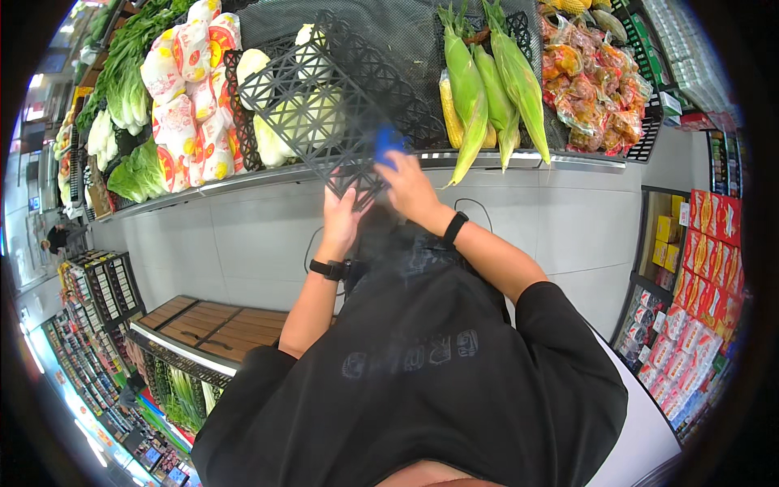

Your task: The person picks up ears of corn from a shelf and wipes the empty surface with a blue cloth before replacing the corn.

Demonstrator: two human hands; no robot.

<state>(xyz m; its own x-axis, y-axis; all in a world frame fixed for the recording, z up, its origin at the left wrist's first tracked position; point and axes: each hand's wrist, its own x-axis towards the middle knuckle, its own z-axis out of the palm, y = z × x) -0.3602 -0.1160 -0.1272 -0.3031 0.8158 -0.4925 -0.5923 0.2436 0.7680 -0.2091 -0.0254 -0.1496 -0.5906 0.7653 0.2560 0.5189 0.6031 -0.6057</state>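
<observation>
My left hand (341, 217) grips the near corner of a black plastic lattice panel (355, 96), which is raised and tilted over the produce stand. My right hand (406, 185) is closed on a small blue thing (389, 146), perhaps a cloth, held against or close to the panel's right edge; motion blur hides its exact shape. Through the lattice, pale napa cabbages (270, 144) show on the stand. Just right of my right hand lie several ears of corn in green husks (468, 93).
White-wrapped produce (191, 53) is stacked to the left, beside leafy greens (138, 174). Bagged red-orange produce (596, 89) fills the right end. A metal rail (276, 176) edges the stand. Behind me on the left stands a brown slatted bench (219, 331); shelves of packages (706, 252) rise at right.
</observation>
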